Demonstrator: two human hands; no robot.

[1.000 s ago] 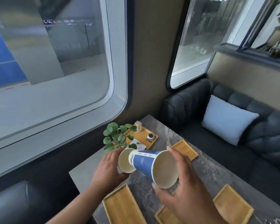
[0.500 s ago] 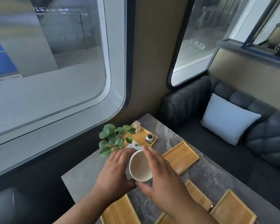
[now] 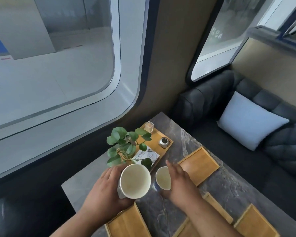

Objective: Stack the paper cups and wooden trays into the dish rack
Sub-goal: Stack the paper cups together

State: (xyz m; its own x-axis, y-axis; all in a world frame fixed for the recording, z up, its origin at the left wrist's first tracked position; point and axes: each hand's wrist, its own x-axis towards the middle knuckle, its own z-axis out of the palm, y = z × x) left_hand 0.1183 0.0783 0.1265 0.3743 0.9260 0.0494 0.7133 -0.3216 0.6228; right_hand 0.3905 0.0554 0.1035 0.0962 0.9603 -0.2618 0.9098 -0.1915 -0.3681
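While the left hand [image 3: 108, 189] wraps its fingers around the outside of a large paper cup [image 3: 135, 181], that cup stands mouth up over the near left part of the grey marble table [image 3: 162, 214], its inside bare and pale. Just to its right, the right hand [image 3: 179, 182] curves against a smaller paper cup [image 3: 162, 177], fingers close together along the cup's right side; whether they grip it or only touch it cannot be told. Both cups are apart, with a narrow gap of tabletop between them.

4 wooden trays lie flat on the table: 1 [image 3: 199, 165] beyond the right hand, 1 [image 3: 128, 223] below the left hand, 1 [image 3: 218, 208] partly hidden by the right forearm, and 1 [image 3: 255, 223] at the lower right. Behind the cups, a longer wooden tray [image 3: 158, 142] holds a leafy plant [image 3: 125, 146], a printed card [image 3: 146, 156] and a small metal object [image 3: 164, 142]. A pale cushion [image 3: 249, 120] rests on the dark sofa [image 3: 203, 103] at right.
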